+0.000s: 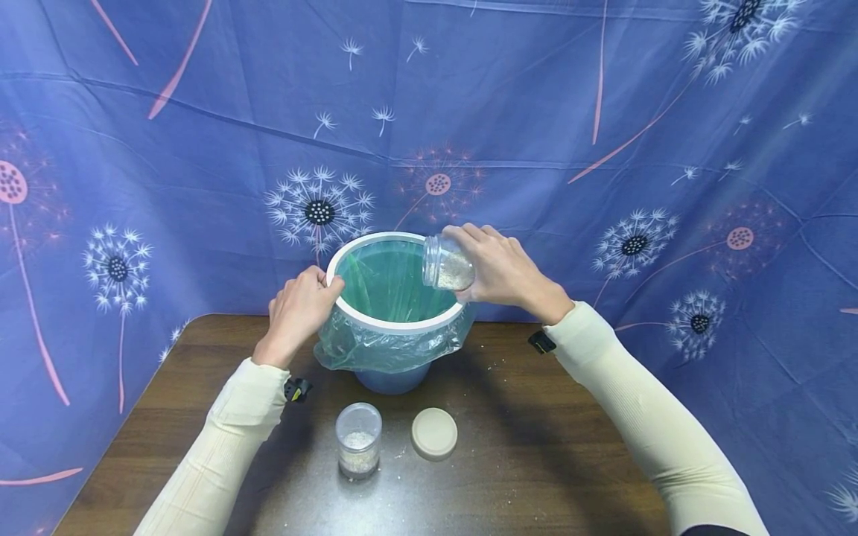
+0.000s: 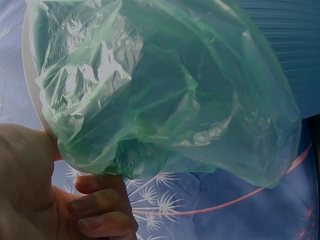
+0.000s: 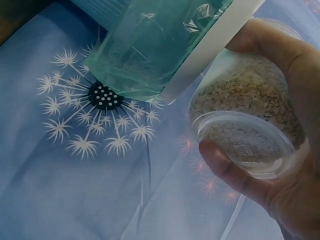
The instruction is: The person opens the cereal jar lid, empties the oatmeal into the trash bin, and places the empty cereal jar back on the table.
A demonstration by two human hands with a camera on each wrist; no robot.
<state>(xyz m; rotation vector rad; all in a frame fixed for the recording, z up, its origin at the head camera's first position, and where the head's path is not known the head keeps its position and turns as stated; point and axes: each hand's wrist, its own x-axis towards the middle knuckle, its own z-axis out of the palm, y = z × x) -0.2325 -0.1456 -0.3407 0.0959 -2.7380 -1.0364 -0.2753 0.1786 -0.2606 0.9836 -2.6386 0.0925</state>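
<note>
A blue trash bin [image 1: 392,381] stands on the table with a green plastic bag [image 2: 150,90] lining it, folded out over its white rim [image 1: 402,326]. My left hand [image 1: 300,309] grips the rim at the left, thumb over the top and fingers outside. In my right hand [image 1: 503,268] is a clear jar [image 3: 245,105] of pale flakes that look like oats. It lies tipped on its side over the bin's right edge, its uncapped mouth facing left over the opening. The flakes rest along the jar's lower side and base.
A second clear jar [image 1: 358,439], partly filled with similar flakes, stands on the wooden table [image 1: 550,447] in front of the bin. Beside it lies a round beige lid [image 1: 434,433]. Small crumbs are scattered around. A blue patterned cloth [image 1: 509,89] hangs behind the table.
</note>
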